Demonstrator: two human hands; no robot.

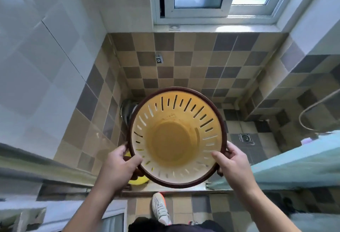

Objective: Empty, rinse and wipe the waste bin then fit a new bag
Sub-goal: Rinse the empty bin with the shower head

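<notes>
I look straight down into a round waste bin (176,137) held in front of me above the bathroom floor. Its slotted wall is cream, its bottom yellowish and its rim dark brown; nothing lies inside it. My left hand (119,165) grips the rim at the lower left, thumb over the inside edge. On the lower right of the rim my right hand (232,160) holds it the same way, thumb inside and fingers curled outside.
Brown checkered tiles cover the floor and lower walls. A floor drain (246,138) lies at the right, a hose (312,109) beyond it. A teal curtain (298,165) hangs at the right. Something yellow (137,181) sits under the bin. My shoe (161,207) stands near a threshold.
</notes>
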